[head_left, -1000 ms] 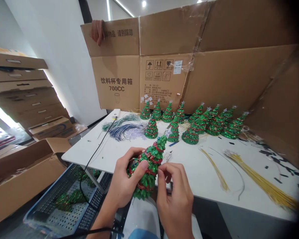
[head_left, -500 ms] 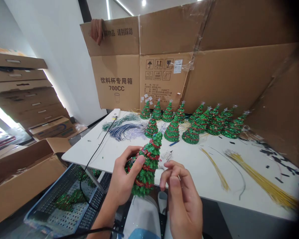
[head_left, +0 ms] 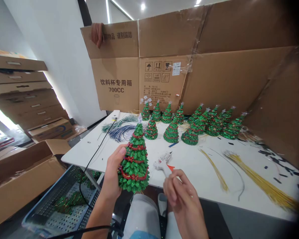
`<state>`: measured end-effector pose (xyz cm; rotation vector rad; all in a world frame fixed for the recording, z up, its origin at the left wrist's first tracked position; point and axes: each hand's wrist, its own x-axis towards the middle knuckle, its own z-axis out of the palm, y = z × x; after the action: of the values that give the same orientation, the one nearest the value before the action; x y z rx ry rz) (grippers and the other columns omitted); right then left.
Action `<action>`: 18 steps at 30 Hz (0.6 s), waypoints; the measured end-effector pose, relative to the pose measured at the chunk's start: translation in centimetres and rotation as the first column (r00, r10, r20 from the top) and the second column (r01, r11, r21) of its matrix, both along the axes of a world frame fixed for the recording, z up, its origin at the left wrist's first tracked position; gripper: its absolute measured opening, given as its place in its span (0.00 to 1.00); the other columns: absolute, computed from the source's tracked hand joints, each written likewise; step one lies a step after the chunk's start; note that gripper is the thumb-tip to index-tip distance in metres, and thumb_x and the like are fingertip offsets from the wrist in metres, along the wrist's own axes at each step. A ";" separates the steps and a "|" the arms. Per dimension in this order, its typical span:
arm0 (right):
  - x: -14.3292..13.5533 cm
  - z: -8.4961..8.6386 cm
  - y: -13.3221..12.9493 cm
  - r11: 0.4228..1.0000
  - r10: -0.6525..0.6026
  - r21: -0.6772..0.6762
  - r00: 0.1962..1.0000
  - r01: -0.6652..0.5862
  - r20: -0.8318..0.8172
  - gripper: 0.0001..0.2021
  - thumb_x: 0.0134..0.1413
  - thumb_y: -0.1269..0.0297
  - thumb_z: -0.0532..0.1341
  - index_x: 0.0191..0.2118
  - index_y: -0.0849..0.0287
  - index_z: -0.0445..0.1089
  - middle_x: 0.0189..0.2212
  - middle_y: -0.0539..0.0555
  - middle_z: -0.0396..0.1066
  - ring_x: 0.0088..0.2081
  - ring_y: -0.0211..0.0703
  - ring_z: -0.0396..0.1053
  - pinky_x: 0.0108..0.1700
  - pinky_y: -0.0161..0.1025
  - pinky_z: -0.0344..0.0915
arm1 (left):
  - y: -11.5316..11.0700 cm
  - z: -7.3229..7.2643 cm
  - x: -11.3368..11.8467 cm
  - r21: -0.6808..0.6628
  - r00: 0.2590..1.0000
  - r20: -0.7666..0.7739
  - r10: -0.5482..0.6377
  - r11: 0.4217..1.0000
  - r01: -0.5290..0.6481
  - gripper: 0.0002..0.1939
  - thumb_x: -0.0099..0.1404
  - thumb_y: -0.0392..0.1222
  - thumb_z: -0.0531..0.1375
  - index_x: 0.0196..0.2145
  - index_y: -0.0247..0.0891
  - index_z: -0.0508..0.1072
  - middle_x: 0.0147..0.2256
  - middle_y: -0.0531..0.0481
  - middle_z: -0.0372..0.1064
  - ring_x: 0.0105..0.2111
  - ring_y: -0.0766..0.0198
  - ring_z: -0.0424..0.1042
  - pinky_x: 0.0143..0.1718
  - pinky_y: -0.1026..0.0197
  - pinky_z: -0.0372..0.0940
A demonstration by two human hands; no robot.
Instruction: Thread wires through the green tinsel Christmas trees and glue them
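Observation:
My left hand (head_left: 114,169) is closed round the side of a small green Christmas tree figure (head_left: 135,162) with red garlands, held upright in front of the table's edge. A pale, clear tip (head_left: 140,118) shows on the tree's top. My right hand (head_left: 183,197) is to the right of the tree, apart from it, its fingers curled in together. Whatever may be between those fingers is hidden. Just beyond them a white glue gun (head_left: 163,163) with an orange trigger lies on the white table (head_left: 189,179).
Several finished-looking tree figures (head_left: 171,131) stand along the back, before a cardboard wall (head_left: 161,39). Blue wires (head_left: 122,132) and yellow wires (head_left: 259,176) lie in bundles. At lower left are a blue crate (head_left: 54,217) holding trees and an open carton (head_left: 22,179). A black cable (head_left: 94,151) hangs over the edge.
The tree has moved left and turned upright, its red bows facing me and its clear tip now visible. My right hand has dropped slightly and curled further, uncovering the glue gun.

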<state>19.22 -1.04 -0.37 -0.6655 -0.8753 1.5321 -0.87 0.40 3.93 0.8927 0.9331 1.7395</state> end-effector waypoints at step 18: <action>-1.8 -3.3 1.4 0.967 0.250 -0.018 0.930 -0.255 0.268 0.27 0.71 0.34 0.64 0.41 0.57 0.77 0.29 0.51 0.74 0.30 0.41 0.66 0.36 0.39 0.61 | -0.2 0.6 0.1 -0.060 0.977 0.210 0.042 0.998 -0.030 0.22 0.68 0.57 0.70 0.49 0.37 0.87 0.39 0.45 0.87 0.44 0.45 0.87 0.48 0.49 0.80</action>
<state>17.39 0.39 -3.70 -0.7844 -1.2167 1.6845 -0.81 0.17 4.52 0.6438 0.8575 1.7905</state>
